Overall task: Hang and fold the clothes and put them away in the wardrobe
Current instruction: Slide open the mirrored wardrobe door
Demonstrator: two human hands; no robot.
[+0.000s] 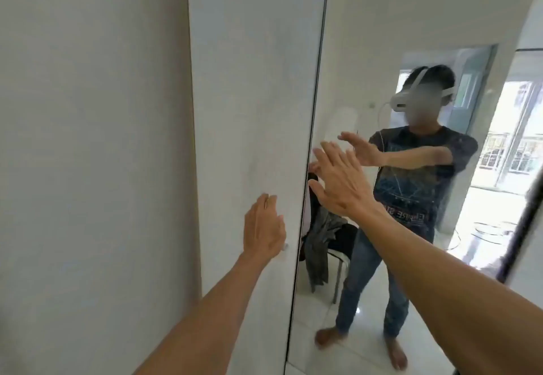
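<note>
I face the wardrobe. Its white door (252,95) stands on the left and its mirrored door (367,37) on the right. My left hand (263,228) lies flat with straight fingers on the white door, just above a small knob (285,247). With fingers spread, my right hand (338,182) is raised flat against the mirrored door near its left edge. Neither hand holds anything. The mirror reflects grey and dark clothes (321,242) draped over a chair behind me.
A plain wall (94,139) fills the left side. The mirror reflects a person in a dark T-shirt and jeans, a white tiled floor (329,342) and bright windows. A dark frame edge (526,222) crosses the right side.
</note>
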